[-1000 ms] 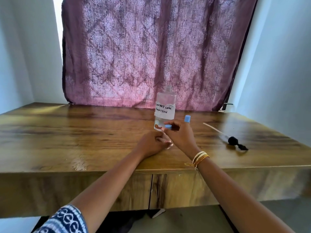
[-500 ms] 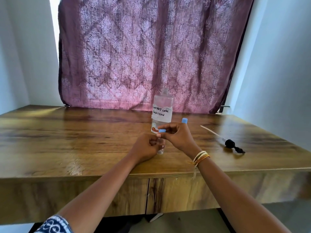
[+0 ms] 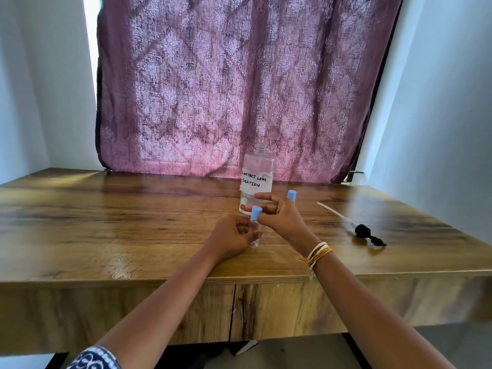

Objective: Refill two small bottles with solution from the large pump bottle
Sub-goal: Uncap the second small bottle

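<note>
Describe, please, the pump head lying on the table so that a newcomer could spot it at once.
Start at the wooden table and find the large clear bottle labelled contact lens solution. To its right lies the pump head, clear of both hands. It alone is black, with a long pale tube pointing back towards the curtain.

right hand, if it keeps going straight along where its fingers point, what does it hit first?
Likely the large clear plastic bottle labelled "contact lens solution". The right hand grips a blue cap, its fingers pointing forward and left toward that bottle's lower body. Depth is unclear from this one view; it might pass just in front.
</note>
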Demonstrator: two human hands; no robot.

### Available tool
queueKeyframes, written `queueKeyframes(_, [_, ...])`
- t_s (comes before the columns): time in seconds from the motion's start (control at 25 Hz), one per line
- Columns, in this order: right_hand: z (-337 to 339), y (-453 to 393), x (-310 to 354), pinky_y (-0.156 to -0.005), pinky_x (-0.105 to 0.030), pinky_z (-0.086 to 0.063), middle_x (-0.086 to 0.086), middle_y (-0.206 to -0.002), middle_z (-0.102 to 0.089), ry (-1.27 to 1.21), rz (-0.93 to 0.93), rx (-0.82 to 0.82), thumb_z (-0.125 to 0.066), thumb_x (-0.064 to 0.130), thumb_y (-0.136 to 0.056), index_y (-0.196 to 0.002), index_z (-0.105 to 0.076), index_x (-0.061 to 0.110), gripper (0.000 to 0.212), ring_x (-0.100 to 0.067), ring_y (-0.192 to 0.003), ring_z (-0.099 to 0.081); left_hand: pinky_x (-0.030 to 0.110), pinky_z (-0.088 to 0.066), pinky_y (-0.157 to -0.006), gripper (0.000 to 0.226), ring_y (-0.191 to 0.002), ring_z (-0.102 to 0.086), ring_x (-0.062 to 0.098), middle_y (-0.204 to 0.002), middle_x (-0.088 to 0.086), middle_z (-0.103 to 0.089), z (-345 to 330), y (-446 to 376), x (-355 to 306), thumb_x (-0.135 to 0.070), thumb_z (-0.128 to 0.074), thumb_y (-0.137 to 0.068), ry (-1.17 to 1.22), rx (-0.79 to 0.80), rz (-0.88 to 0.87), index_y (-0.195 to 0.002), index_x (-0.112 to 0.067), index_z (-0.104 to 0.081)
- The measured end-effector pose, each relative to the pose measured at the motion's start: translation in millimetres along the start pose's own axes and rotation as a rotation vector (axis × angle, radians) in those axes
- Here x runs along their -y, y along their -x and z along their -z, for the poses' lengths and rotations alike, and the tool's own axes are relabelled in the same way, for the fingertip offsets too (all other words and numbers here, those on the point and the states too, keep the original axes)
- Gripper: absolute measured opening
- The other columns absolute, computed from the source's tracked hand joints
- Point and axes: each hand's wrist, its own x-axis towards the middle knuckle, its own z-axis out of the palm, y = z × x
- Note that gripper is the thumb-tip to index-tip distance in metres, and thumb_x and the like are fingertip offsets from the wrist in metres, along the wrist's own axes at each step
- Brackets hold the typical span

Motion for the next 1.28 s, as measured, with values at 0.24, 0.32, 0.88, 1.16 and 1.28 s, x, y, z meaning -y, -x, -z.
queueKeyframes(0.24, [-3, -1, -2, -0.093, -0.037, -0.055, -0.017, -0.107, -0.065, 0.092, -0.002, -0.091, -0.081, 0.004, -0.072, -0.131, -0.047, 0.005, 0.068, -0.023, -0.099, -0.065, 0.031, -0.052, -0.068, 0.010, -0.077, -0.069, 0.014, -0.080, 0.002, -0.075, -1, 0, -1, -0.030, -0.077, -0.076, 0.007, -0.010, 0.024, -0.083, -0.023, -0.074])
queueKeyframes(0.32, [-1, -2, -3, -0.097, -0.041, -0.053, -0.018, -0.110, -0.070, 0.044, -0.021, -0.032, -0.071, -0.005, -0.078, -0.130, -0.047, 0.003, 0.059, -0.025, -0.105, -0.067, 0.020, -0.047, -0.063, 0.008, -0.070, -0.065, 0.002, -0.077, -0.005, -0.074, -1, 0, 0, -0.032, -0.077, -0.076, 0.002, -0.003, 0.028, -0.082, -0.026, -0.075])
queueKeyframes(0.88, [12, -10, -2, -0.084, -0.032, -0.057, -0.019, -0.105, -0.071, -0.106, 0.003, -0.178, -0.072, 0.001, -0.082, -0.116, -0.057, -0.003, 0.037, -0.025, -0.096, -0.070, 0.001, -0.038, -0.055, 0.013, -0.059, -0.059, -0.012, -0.060, -0.020, -0.066, -1, 2, -2, -0.027, -0.076, -0.076, 0.036, -0.006, -0.039, -0.067, -0.034, -0.070])
queueKeyframes(1.16, [57, -19, -17, -0.073, -0.024, -0.041, -0.014, -0.095, -0.071, 0.766, -0.075, -0.125, -0.069, 0.002, -0.079, -0.097, -0.071, 0.001, 0.018, -0.024, -0.090, -0.065, 0.001, -0.039, -0.055, 0.018, -0.061, -0.059, -0.013, -0.072, -0.013, -0.070, 0, 3, -2, -0.028, -0.079, -0.075, 0.028, -0.010, -0.015, -0.090, -0.017, -0.077])
queueKeyframes(1.28, [69, -21, -21, -0.052, -0.022, -0.039, -0.014, -0.077, -0.071, 0.909, -0.122, -0.157, -0.068, -0.001, -0.069, -0.073, -0.068, -0.001, 0.004, -0.028, -0.077, -0.067, 0.004, -0.041, -0.060, 0.030, -0.076, -0.064, -0.004, -0.088, -0.006, -0.074, 0, 2, -2, -0.033, -0.079, -0.074, -0.009, -0.024, 0.019, -0.100, -0.017, -0.075])
